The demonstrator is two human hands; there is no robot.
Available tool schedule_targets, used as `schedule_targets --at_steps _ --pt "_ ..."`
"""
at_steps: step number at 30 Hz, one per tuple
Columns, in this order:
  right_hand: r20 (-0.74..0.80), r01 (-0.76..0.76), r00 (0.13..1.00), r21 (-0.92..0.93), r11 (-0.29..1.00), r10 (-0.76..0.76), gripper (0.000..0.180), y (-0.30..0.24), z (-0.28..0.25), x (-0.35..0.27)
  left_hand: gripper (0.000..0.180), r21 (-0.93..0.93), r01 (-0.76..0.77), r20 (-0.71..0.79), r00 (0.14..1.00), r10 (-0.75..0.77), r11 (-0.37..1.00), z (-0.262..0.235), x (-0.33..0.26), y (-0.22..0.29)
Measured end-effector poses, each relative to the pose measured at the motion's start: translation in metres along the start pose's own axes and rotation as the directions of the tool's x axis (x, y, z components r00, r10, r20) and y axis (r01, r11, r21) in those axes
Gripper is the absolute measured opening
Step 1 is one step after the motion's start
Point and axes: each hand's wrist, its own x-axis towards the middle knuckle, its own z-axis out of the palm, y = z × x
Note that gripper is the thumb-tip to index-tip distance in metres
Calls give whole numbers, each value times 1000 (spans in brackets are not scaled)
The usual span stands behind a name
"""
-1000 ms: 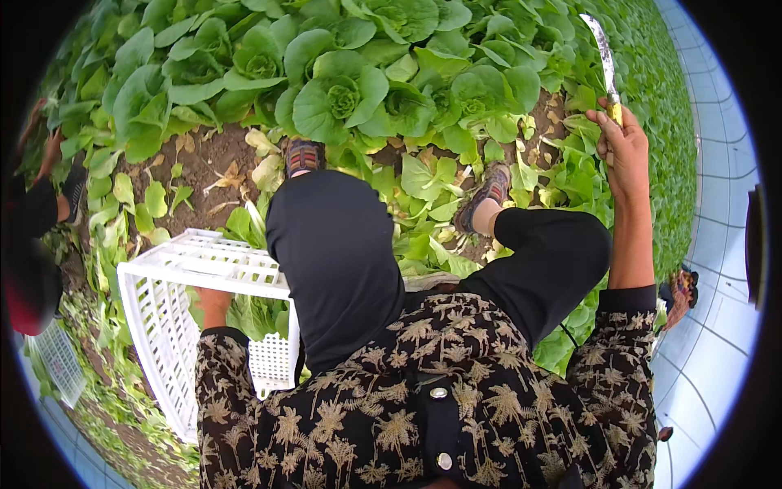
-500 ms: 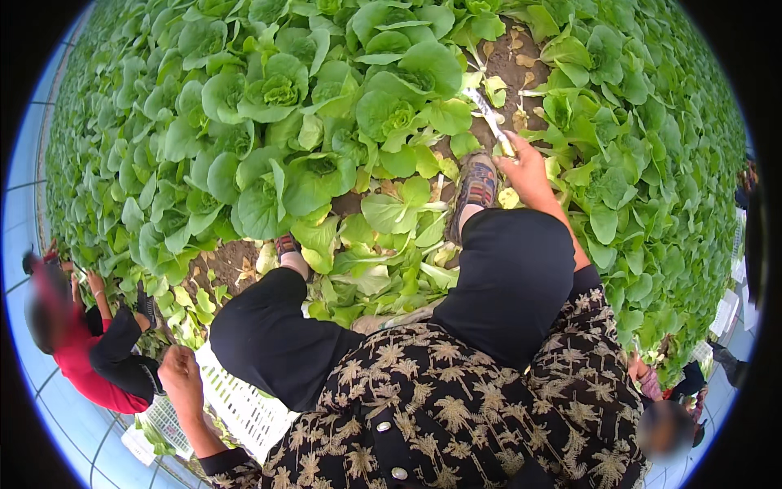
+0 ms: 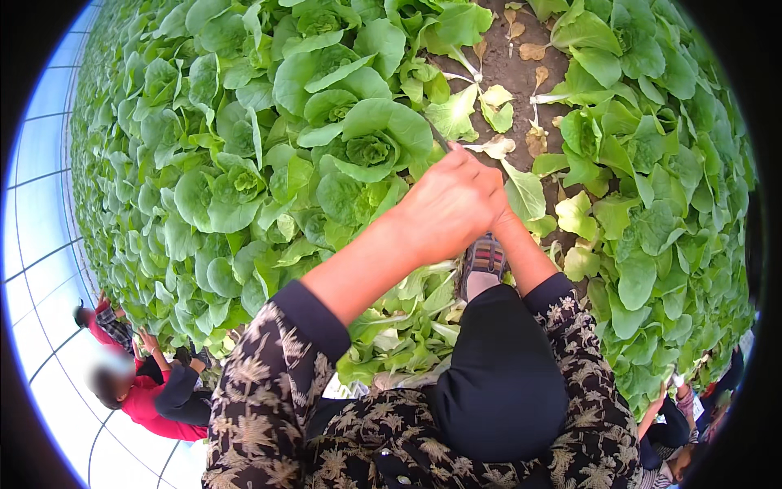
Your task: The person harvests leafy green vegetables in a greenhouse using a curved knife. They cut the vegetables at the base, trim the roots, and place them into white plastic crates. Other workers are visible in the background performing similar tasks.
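- Green and broad-leaved, the leafy head that we take as our landmark grows just to the left of where the two hands meet, its crinkled heart facing up.
- We see the left hand laid across the right hand, both to the right of the leafy head and slightly nearer the body than its heart.
- With the left hand, we make out curled fingers and the back of the hand; what they close on, if anything, we cannot tell.
- Of the right hand we see little (mostly its wrist side, beyond the left), so we cannot tell how it grips.
- Past the knuckles pokes a thin dark strip, which we judge to be a blade nearly edge-on; we cannot tell which hand holds it.
- Its long axis slants forward and leftward, alongside the leafy head's right-hand outer leaf; whether they touch, we cannot say. The left hand is the nearer one to the leafy head.
- Forward and right of the leafy head, we find a pale yellow-green leaf, then brown soil strewn with dried leaves.
- On the body side of the leafy head, to its right, we spot a striped shoe; far to its left, also toward the body, sits a person in red.
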Motion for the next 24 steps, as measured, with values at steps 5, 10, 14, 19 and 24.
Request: schedule_targets --at_steps 5,10,14,19,24 --pt "23 -40 999 -280 959 49 36 10 14 15 12 81 191 145 969 -201 978 52 27 -56" --pt "-20 -39 999 -126 991 37 60 4 -2 25 25 254 381 198 879 -433 889 55 -32 -87" --pt "39 -23 999 -190 981 31 61 8 -2 46 52 185 575 73 801 -594 797 63 -89 -90" --pt "-143 -297 949 -117 947 280 61 36 -5 63 54 228 682 67 701 -710 695 69 -79 -93" --pt "-204 -189 963 -50 981 175 62 5 -23 17 30 483 542 430 537 -725 688 57 -50 -102"
